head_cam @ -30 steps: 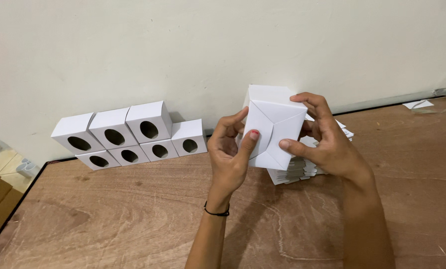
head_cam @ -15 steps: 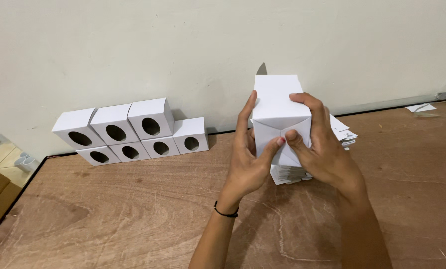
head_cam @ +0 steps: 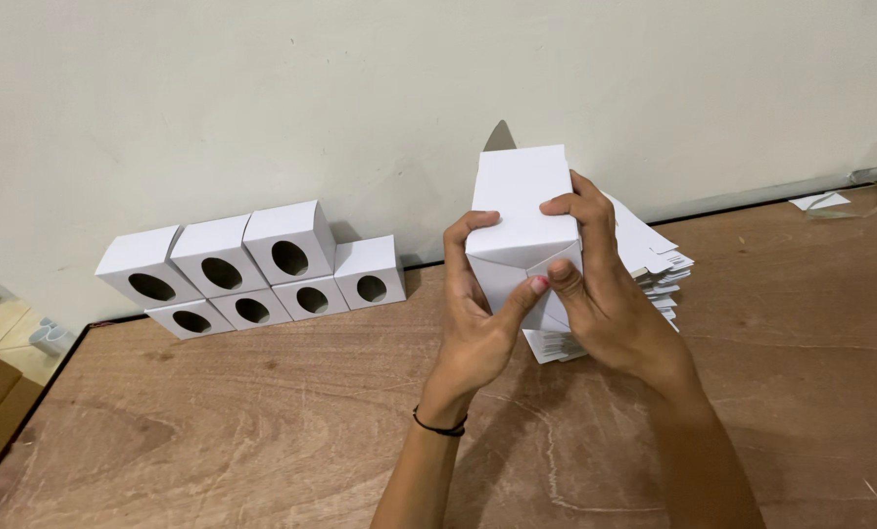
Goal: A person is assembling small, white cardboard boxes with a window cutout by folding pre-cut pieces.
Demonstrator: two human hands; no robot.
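A white cardboard box (head_cam: 520, 211) is held up above the wooden table (head_cam: 213, 431), a little right of centre and near the far wall (head_cam: 262, 88). It is gripped from both sides. The left hand (head_cam: 477, 313) is raised from below with the wrist bent back, its fingers laid against the box's left face and its thumb pressed across the folded flaps on the near end. The right hand (head_cam: 605, 294) is wrapped around the right side, fingers curled over the top edge and thumb set on the same flaps, touching the left thumb. A dark band (head_cam: 438, 427) is worn on the left wrist. Behind the hands, a stack of flat white box blanks (head_cam: 654, 269) is seen. At the far left, finished white boxes with oval holes (head_cam: 252, 264) are stacked in two rows against the wall.
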